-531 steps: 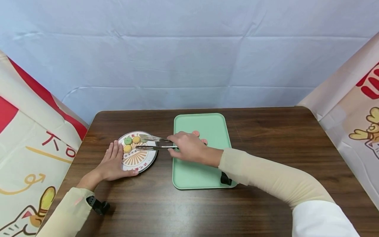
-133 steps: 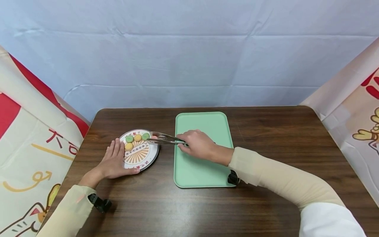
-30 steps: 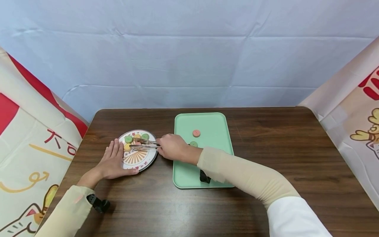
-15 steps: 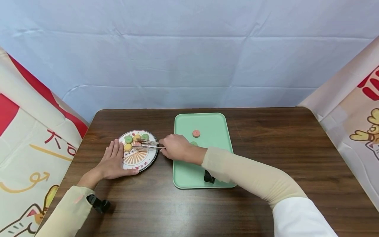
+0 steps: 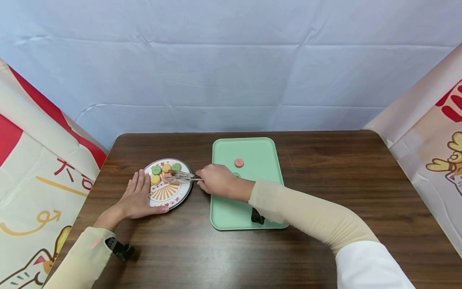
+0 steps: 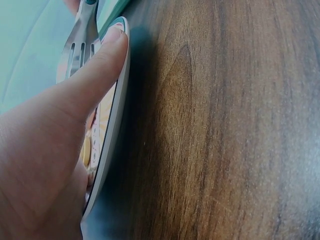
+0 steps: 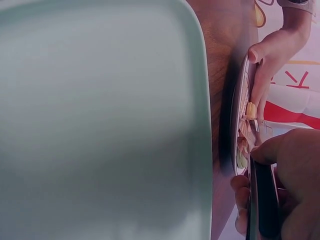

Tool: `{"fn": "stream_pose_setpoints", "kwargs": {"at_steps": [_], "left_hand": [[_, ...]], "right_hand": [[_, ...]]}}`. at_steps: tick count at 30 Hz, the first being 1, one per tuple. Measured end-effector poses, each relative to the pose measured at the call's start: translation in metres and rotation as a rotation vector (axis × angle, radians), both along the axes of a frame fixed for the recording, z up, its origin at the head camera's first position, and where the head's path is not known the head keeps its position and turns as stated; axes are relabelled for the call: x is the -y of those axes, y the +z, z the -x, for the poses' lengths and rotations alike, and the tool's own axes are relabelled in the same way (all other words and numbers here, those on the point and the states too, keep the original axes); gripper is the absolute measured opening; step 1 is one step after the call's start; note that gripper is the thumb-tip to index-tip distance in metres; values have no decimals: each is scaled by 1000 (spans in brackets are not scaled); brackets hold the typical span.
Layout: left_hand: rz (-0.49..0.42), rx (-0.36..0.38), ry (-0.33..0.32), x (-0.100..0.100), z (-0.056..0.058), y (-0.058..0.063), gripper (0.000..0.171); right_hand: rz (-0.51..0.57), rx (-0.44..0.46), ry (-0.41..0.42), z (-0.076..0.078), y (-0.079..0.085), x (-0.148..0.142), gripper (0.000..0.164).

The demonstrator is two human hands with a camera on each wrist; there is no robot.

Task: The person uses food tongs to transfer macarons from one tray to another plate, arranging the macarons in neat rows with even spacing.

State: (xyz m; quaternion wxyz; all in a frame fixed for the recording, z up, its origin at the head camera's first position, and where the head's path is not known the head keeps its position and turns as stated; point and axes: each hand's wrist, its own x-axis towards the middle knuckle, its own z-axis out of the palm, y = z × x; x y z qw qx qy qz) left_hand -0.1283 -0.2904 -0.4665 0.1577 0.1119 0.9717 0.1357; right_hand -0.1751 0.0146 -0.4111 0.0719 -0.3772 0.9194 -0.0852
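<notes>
My right hand (image 5: 217, 179) grips metal tongs (image 5: 185, 175) with dark handles, reaching leftward over a round patterned plate (image 5: 177, 198). The tongs' ends lie about a pink macaron (image 5: 167, 175) on the plate. Around it sit a green macaron (image 5: 156, 170), a yellow macaron (image 5: 166, 168), another yellow macaron (image 5: 155, 179) and a second green macaron (image 5: 176, 167). My left hand (image 5: 138, 199) rests against the plate's left side, fingers straight; its thumb (image 6: 102, 65) lies over the rim in the left wrist view.
A pale green tray (image 5: 249, 212) lies right of the plate, under my right forearm. On it are a pink macaron (image 5: 239, 162) and a green macaron (image 5: 236, 175), the latter partly covered by my hand. The wooden table (image 5: 325, 168) ends at a pale cloth backdrop (image 5: 231, 80).
Over the last second my right hand and the tongs have drawn slightly right across the plate. Since 4.4 s ago, the pink macaron has moved left onto the plate's middle. My left hand stays put.
</notes>
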Motion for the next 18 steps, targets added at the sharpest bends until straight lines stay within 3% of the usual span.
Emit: {"fn": "stream_pose_setpoints", "kwargs": {"at_steps": [10,18], "left_hand": [[-15,10,3,-2,-2,6,147],[15,12,3,-1,-1,2,148]], "right_hand": [[16,-13,3,0,-1,1,14],[11,-1,1,0,0,-3,15]]}}
